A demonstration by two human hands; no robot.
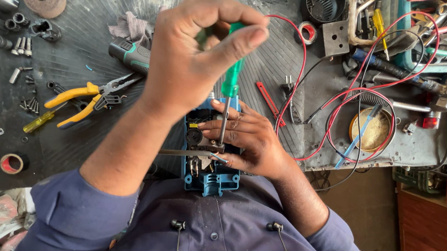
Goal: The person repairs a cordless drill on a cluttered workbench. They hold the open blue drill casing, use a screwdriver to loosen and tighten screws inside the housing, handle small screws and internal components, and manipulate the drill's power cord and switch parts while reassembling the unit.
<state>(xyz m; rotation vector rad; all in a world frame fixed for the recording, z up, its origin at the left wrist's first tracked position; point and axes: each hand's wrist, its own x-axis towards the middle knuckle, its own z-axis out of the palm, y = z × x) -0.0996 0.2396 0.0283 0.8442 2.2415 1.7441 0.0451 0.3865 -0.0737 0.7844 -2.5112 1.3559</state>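
While the left hand (197,56) grips the green screwdriver (231,76) upright, the right hand (244,136) should clamp the blue housing (212,179) firmly so the tip stays seated.

Left hand (197,56) grips green-handled screwdriver (232,76) upright, tip down in opened blue power tool (210,171). Right hand (247,136) steadies the tool. Yellow-handled pliers (90,100) lie alongside on mat.

Glossy translucent green plastic screwdriver handle (232,71), bare steel shaft, blue matt plastic tool housing (212,181), ribbed black rubber mat (96,23).
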